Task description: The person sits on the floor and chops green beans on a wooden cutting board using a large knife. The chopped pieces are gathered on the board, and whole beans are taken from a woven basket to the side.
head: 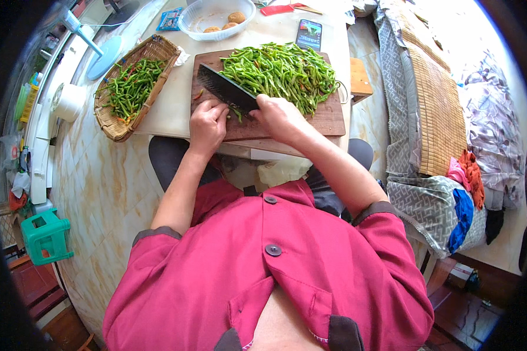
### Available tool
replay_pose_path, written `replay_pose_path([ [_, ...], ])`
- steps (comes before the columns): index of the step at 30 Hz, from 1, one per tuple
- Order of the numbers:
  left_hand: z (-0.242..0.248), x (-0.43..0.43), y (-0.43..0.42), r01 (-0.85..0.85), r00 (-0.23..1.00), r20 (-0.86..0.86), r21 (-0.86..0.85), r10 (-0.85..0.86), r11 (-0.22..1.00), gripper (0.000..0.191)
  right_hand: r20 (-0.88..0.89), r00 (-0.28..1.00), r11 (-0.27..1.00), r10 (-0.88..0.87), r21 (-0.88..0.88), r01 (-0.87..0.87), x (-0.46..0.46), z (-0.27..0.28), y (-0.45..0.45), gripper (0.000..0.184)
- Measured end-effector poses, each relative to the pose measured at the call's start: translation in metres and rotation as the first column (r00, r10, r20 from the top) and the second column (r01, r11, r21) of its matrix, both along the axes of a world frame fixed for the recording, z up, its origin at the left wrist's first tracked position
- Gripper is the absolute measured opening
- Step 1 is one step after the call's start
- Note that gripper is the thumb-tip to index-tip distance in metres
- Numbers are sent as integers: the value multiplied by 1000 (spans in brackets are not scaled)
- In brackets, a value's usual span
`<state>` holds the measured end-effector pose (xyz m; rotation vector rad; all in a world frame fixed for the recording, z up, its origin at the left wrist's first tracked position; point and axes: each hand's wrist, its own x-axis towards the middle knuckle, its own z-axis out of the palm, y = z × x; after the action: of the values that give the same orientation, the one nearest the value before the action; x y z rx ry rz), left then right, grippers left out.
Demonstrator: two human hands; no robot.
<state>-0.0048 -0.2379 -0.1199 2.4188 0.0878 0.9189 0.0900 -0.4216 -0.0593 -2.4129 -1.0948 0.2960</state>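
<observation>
A wooden cutting board lies across the front of the table. My right hand grips a cleaver by its handle, which the hand hides. The dark, dimpled blade slants toward the upper left over the board. At the board's left front, my left hand has its fingers curled down close to the blade, pinching a green chili pepper whose cut end shows beside them. Beyond the blade spreads a large heap of sliced green peppers. One small reddish pepper piece lies left of the blade.
Left of the board, a woven bamboo basket holds whole green peppers with a few red ones. Behind stand a plastic bowl with round brown items, a blue packet, a smartphone and a red tool. A wooden stool stands at right.
</observation>
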Motion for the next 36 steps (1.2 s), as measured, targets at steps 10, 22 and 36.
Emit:
replay_pose_path([
  [10,3,-13,10,11,1000,-18,-47,-12,999,12,147,984,995,101,-40,-96,16,29,-25,25],
  [22,0,-13,21,5,999,41,44,-7,999,9,74,970,952,231,-221,-210,15,50,-18,17],
  [36,1,-14,23,7,1000,-25,24,-6,1000,8,57,979,973,195,-136,-186,5,39,-10,23],
])
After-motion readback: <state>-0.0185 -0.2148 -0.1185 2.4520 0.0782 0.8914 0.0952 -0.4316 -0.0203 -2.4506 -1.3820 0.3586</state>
